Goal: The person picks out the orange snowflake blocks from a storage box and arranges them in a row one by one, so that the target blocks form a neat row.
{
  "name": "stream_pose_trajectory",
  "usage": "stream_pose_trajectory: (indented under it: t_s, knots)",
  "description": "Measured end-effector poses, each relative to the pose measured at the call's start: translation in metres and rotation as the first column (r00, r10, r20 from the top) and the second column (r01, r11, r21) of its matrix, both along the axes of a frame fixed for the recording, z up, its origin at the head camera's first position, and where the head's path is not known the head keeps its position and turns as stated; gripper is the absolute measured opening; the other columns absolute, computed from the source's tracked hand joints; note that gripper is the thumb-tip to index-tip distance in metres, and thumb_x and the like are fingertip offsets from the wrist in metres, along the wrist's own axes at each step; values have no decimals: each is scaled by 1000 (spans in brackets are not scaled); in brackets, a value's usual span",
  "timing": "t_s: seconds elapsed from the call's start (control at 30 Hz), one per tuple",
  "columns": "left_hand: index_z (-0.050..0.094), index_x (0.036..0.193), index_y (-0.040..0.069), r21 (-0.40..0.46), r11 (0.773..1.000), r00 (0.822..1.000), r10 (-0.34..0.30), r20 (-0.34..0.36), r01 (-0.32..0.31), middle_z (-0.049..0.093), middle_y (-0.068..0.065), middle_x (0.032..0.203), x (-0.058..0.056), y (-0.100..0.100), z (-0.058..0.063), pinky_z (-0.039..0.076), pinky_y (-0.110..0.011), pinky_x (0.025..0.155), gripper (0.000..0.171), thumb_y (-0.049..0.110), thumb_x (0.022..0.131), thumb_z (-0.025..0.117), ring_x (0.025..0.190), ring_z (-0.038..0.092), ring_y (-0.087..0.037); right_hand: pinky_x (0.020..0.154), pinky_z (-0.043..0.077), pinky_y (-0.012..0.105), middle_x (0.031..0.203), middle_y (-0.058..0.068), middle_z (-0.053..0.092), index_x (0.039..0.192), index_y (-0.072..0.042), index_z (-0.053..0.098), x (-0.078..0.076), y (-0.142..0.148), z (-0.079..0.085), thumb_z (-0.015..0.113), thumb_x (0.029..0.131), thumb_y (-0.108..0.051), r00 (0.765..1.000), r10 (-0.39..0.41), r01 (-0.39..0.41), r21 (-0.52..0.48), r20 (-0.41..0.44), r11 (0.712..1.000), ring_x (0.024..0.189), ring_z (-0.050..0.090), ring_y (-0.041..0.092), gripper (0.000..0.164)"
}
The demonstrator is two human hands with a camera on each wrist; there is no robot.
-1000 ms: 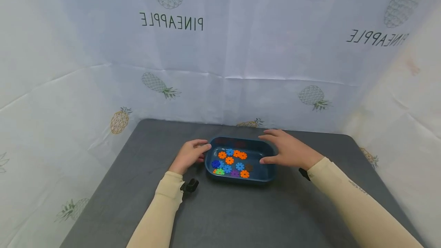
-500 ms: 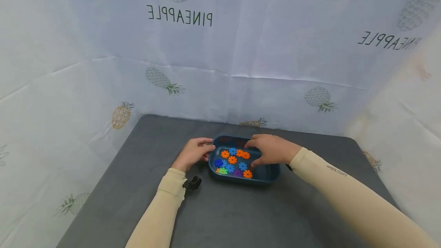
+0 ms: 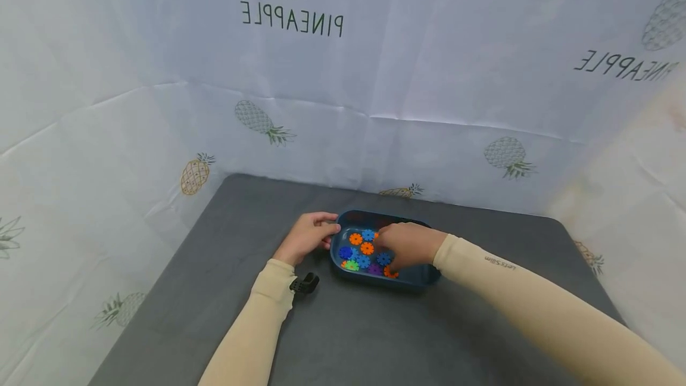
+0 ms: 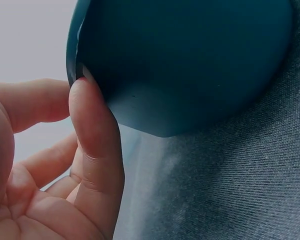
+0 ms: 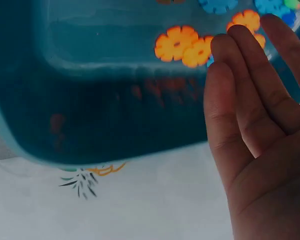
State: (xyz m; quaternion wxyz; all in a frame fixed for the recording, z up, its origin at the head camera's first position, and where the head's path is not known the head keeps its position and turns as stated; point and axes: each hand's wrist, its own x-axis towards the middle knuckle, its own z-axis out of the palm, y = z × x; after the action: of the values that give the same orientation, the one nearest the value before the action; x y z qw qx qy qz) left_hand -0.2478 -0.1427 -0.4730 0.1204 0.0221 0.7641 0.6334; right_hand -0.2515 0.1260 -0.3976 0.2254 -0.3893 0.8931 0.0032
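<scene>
A dark blue plastic tray [image 3: 423,282] stands on the table, holding several small notched discs, like snowflake building pieces. Orange discs [image 3: 356,239], light blue discs [image 3: 363,261], a dark blue disc [image 3: 345,252], a green disc [image 3: 351,265] and a purple disc [image 3: 374,269] lie mostly on its left side. My left hand [image 3: 309,236] pinches the tray's left rim, thumb and finger on either side of the wall in the left wrist view. Inside the tray, my right hand [image 3: 411,244] reaches down over the discs with fingers extended, close to orange discs [image 5: 182,46], covering some in the head view.
The grey table [image 3: 343,332] extends around the tray. Behind it hangs a white pineapple-print cloth [image 3: 370,153], which also closes off both sides. A black wrist strap [image 3: 304,284] sits at the left wrist.
My right hand has moved left and down from the tray's right end to over the discs. My left hand stays at the left rim. The head view has shifted slightly.
</scene>
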Motion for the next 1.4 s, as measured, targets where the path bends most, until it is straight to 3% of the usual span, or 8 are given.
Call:
stream_pose_trajectory:
  t_s: [0.23,0.5,0.7,1.0,1.2,1.4]
  knots:
    - [68,145,9,4,1000,1000,0,1,0,76,-21,120,0,-2,2,64,-32,74,45,24,103,75,76,65,-17,80,60,36,115,-1,76,116,-19,81,2,-10,-10,88,89,-14,999,26,-25,55,-18,998,89,66,13,28]
    - [68,145,9,9,1000,1000,1,-12,-1,76,-20,117,-1,-1,2,64,-32,75,45,23,103,75,75,66,-16,69,53,30,95,-5,72,111,-19,80,3,-9,-19,81,93,-2,999,34,-32,78,-25,996,75,56,10,25]
    - [69,144,8,9,1000,1000,10,-18,-10,76,-19,116,-3,-1,6,63,-30,73,43,23,103,75,74,65,-16,71,56,30,93,-3,71,110,-18,78,1,-8,-24,79,94,1,989,117,-111,71,-87,991,74,54,10,24]
    - [70,142,8,6,999,999,34,-9,-34,76,-13,107,-5,-4,5,63,-29,72,42,22,102,75,73,65,-16,81,62,32,96,-7,73,104,-21,77,-5,-9,-25,82,93,0,984,153,-148,55,-90,987,82,63,9,24]
    - [70,142,7,4,999,999,42,-10,-42,76,-15,106,-5,-7,3,63,-29,71,42,23,102,75,72,65,-16,88,63,34,98,-7,76,109,-21,78,-8,-12,-25,85,92,-4,986,150,-144,72,-79,987,86,66,10,24]
    - [70,142,8,5,999,999,37,-9,-37,76,-19,111,-3,-9,-1,64,-31,73,43,23,103,75,73,65,-16,77,59,32,90,-9,68,105,-22,76,-9,-14,-27,83,93,-6,992,119,-116,74,-49,991,78,57,9,21]
